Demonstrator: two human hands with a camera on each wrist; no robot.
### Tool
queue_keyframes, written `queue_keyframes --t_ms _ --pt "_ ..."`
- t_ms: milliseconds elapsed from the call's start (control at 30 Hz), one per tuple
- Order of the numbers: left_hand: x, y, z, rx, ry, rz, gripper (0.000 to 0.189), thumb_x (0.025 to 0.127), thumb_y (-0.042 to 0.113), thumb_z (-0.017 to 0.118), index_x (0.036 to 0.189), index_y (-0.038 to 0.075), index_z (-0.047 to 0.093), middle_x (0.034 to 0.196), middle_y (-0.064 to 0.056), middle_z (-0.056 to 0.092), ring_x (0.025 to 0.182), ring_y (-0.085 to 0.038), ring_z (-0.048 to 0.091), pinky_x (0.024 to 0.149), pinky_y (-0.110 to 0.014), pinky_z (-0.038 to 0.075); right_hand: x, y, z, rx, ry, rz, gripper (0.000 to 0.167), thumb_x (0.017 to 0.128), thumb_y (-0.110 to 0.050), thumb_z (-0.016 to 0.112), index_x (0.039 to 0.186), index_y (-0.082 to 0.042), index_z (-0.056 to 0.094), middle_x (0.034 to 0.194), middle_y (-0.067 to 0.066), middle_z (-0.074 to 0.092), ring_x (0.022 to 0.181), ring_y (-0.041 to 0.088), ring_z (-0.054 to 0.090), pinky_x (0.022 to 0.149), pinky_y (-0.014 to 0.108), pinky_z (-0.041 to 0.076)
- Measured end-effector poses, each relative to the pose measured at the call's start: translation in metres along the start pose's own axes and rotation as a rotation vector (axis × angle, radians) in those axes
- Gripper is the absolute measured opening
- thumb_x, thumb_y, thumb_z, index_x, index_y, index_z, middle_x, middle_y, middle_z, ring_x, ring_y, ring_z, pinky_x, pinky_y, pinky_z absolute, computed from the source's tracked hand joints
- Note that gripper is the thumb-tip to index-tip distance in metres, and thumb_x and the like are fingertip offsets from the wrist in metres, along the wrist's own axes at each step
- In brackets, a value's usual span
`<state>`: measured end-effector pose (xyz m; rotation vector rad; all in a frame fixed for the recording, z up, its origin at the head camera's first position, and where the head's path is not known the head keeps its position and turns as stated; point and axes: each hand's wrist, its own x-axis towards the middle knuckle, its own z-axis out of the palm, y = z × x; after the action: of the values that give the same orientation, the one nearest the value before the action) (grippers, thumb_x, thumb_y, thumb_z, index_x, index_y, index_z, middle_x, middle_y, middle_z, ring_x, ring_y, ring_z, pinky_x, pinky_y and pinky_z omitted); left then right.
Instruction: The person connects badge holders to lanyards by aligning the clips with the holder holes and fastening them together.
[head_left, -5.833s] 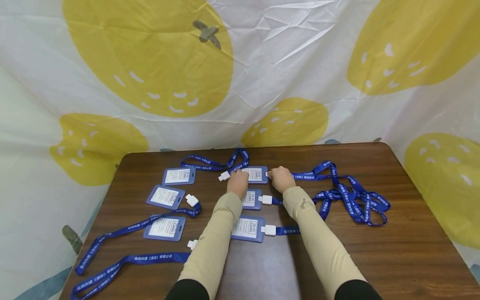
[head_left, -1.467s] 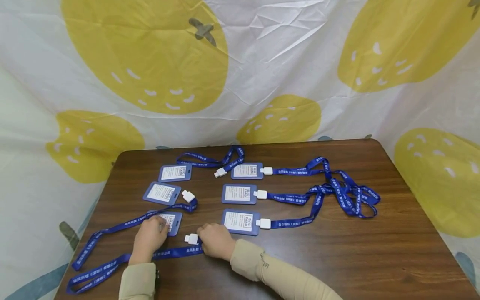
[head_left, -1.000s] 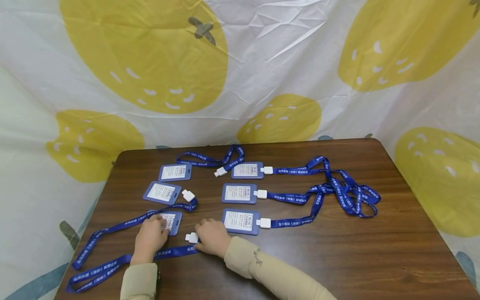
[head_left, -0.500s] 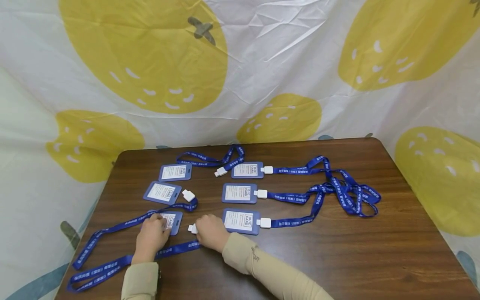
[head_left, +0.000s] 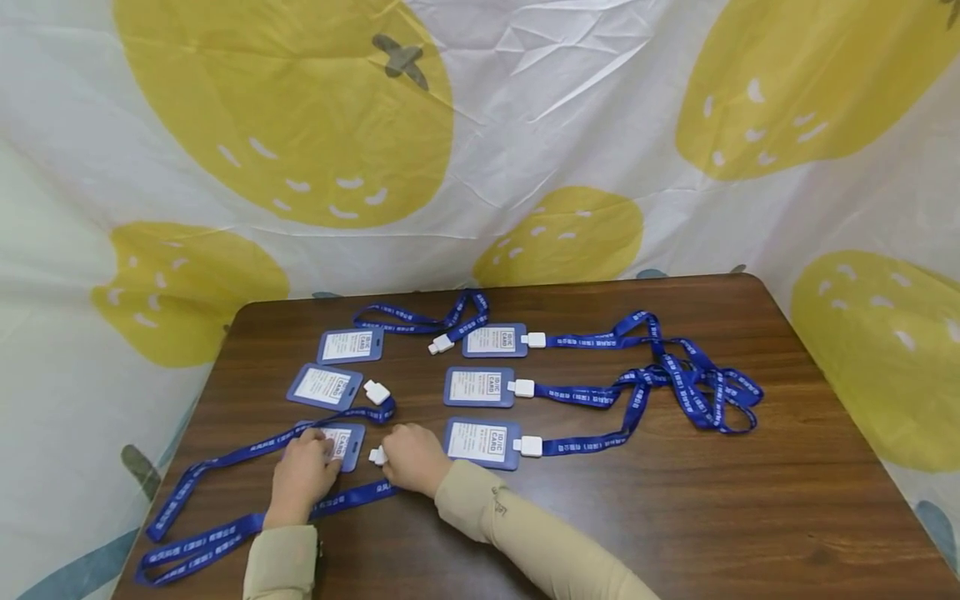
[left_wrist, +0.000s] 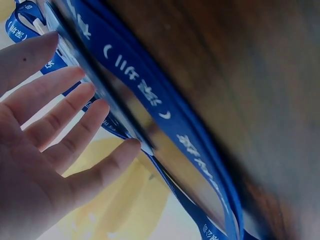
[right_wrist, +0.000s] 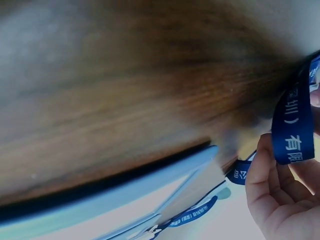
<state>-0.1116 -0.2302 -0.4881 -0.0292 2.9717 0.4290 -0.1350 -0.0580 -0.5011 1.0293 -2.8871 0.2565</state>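
My left hand rests on the front-left blue ID card holder, covering its left part. In the left wrist view the fingers of that hand are spread and fairly straight, their tips at the holder's edge. My right hand holds the end of a blue lanyard by its white clip, whose tip points at the holder's slot, a small gap apart. In the right wrist view the lanyard strap bends over the curled fingers of my right hand.
Two loose card holders lie behind, near a second clip and a third clip on their lanyards. Right of my hand, three card holders are joined to lanyards tangled at the right of the wooden table.
Both hands have left the back-right card holder, now joined to its clip, and come to the front left. Over the last second my right hand brought the clip slightly backward, level with the holder's slot.
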Motion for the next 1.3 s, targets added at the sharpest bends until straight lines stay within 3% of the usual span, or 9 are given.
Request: queue_keyframes --t_ms 400,1133,1300 --pt "0.002 -0.004 -0.001 -0.014 0.046 0.035 0.029 0.078 0.009 0.067 0.1 -0.01 0.064 0.107 -0.027 0.053 0.097 -0.044 0.05 0.083 -0.054 0.042 0.013 -0.005 -0.002 -0.015 -0.041 -0.002 0.01 0.074 -0.024 0.067 0.071 -0.014 0.068 0.075 0.001 0.061 0.065 0.015 0.057 0.055 0.027 0.048" --pt "-0.002 -0.001 0.004 0.0 0.092 0.044 0.021 0.075 0.009 0.069 0.091 -0.005 0.068 0.096 -0.02 0.055 0.088 -0.04 0.053 0.069 -0.055 0.046 0.011 -0.009 0.008 -0.034 0.047 -0.012 0.011 0.076 -0.024 0.067 0.07 -0.014 0.068 0.074 0.0 0.059 0.064 0.013 0.056 0.053 0.025 0.047" --pt "0.0 -0.005 0.006 -0.018 0.131 0.103 0.015 0.073 0.006 0.069 0.083 -0.006 0.067 0.09 -0.021 0.054 0.082 -0.041 0.052 0.073 -0.052 0.044 0.012 -0.009 0.008 -0.026 0.042 0.002 0.011 0.075 -0.024 0.069 0.071 -0.014 0.069 0.075 0.0 0.058 0.066 0.012 0.056 0.053 0.025 0.047"
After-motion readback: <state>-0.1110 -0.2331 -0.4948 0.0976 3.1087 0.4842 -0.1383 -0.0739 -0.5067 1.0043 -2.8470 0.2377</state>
